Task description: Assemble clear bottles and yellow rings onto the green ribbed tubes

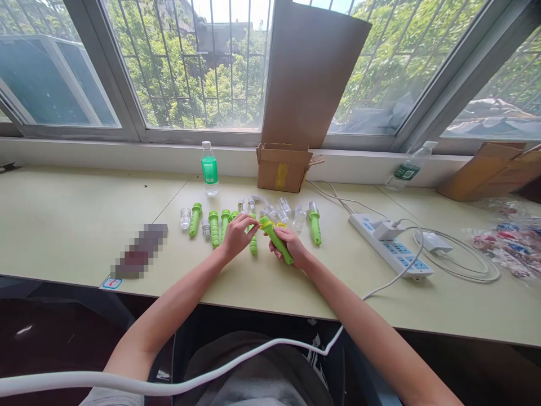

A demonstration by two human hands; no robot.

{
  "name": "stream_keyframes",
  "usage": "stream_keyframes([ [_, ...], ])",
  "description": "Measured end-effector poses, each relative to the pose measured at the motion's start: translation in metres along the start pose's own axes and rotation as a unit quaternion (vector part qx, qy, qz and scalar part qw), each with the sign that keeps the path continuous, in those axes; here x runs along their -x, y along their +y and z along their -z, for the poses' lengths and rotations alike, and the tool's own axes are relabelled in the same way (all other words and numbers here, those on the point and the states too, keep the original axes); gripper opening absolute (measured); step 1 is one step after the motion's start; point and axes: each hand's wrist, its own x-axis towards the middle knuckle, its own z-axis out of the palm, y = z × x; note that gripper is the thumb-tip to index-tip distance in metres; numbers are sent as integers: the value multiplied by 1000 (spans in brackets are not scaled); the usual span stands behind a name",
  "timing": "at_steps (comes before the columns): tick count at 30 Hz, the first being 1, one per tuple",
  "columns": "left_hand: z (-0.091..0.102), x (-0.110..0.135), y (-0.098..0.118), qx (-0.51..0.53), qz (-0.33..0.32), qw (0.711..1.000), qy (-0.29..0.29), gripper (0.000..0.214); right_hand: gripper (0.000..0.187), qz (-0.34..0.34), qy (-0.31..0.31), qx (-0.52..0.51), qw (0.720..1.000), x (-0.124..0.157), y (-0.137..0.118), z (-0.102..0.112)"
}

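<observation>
My right hand (291, 246) is wrapped round a green flashlight body (276, 241), tilted with its threaded open end up and to the left. My left hand (239, 234) pinches at the yellow ring around that threaded end; its fingertips partly hide the ring. A second yellow ring (281, 225) shows just behind my right hand. Several more green flashlight bodies lie beyond and left of my hands, such as one at the left (195, 220). To the right lies a green flashlight (315, 224) with a clear head. Clear plastic caps (284, 208) are scattered behind my hands.
A water bottle (210, 169) and a cardboard box (283, 167) stand at the back. At the right are a white power strip (391, 245) with cables, a tilted bottle (409, 167) and bagged small parts (509, 239). A blurred dark object (141, 251) lies left.
</observation>
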Motion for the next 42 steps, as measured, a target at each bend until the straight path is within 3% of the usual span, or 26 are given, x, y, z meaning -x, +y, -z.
stream_keyframes([
  [10,-1,0,3,39,20,999,-16,9,36,3,0,-6,1000,0,0,0],
  [16,1,-3,5,173,169,970,16,15,36,1,-1,-7,1000,0,0,0],
  [20,3,-5,3,188,216,958,26,16,35,4,1,-5,1000,1,-1,-1],
  [27,3,-4,5,168,200,965,18,10,35,6,-1,-5,1000,1,-1,-1],
  [42,2,0,6,95,93,990,-37,3,38,-1,2,8,1000,0,1,-1],
])
